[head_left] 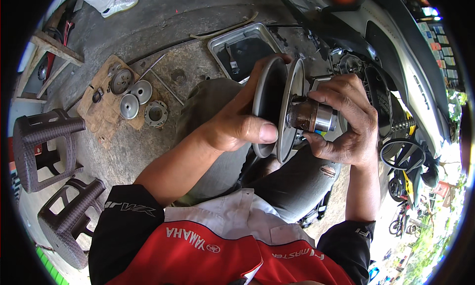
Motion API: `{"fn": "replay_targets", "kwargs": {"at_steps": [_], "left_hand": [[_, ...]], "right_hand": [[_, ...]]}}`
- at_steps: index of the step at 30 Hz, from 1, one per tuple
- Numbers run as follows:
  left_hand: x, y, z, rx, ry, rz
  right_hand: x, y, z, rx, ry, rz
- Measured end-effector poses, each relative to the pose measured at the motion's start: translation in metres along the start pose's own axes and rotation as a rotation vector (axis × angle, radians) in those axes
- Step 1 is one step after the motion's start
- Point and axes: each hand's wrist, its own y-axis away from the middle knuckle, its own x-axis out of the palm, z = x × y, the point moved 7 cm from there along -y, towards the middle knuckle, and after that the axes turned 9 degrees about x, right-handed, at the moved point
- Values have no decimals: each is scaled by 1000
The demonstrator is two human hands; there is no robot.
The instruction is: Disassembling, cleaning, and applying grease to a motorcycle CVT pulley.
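Observation:
My left hand (237,122) grips a grey metal pulley made of two facing discs (279,107), thumb pressed on the near disc's rim. My right hand (344,119) wraps around the shiny metal hub (311,116) that sticks out of the discs' centre. The assembly is held edge-on above my knees, in front of a scooter's open engine side (366,87).
A piece of cardboard (101,112) on the concrete floor holds several round metal parts (131,94). A metal tray (242,47) with a brush lies ahead. Two dark woven stools (44,146) stand left. Another person's shoe (118,7) shows at the top left.

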Motion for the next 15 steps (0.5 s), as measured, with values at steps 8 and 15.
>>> {"fn": "replay_targets", "kwargs": {"at_steps": [8, 15], "left_hand": [[1, -3, -8, 121, -123, 66], [-7, -5, -1, 57, 32, 81]], "right_hand": [[0, -1, 8, -59, -11, 15], [4, 4, 13, -60, -42, 62]]}}
